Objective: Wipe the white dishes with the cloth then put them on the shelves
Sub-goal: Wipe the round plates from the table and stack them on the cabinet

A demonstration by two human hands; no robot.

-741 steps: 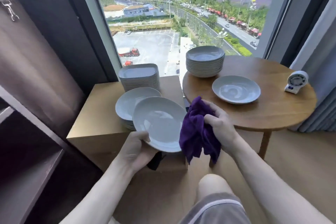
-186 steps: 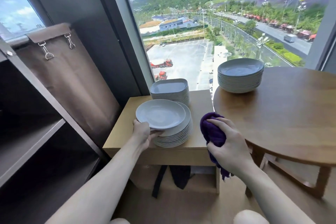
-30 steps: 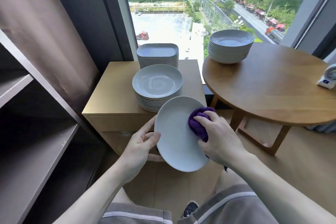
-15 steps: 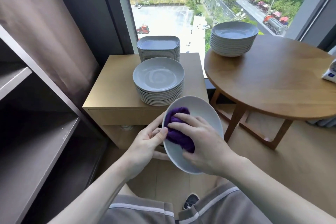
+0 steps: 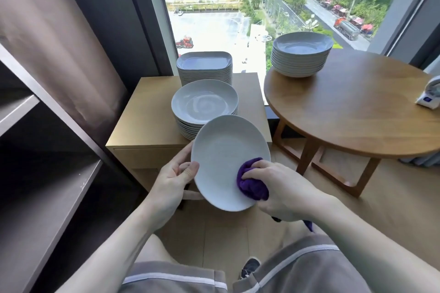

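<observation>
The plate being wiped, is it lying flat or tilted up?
Tilted up. The plate leans with its face toward the camera, the left hand gripping its left rim, the right hand pressing the purple cloth against it.

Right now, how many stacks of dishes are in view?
3. A square-plate stack at the cabinet back, a round-plate stack in front of it, a bowl stack on the round table. The single plate in the left hand isn't counted. Shelves partly out of view.

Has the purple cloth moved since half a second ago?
Yes. The purple cloth has slid rightward, away from the round white plate stack on the wooden cabinet.
</observation>
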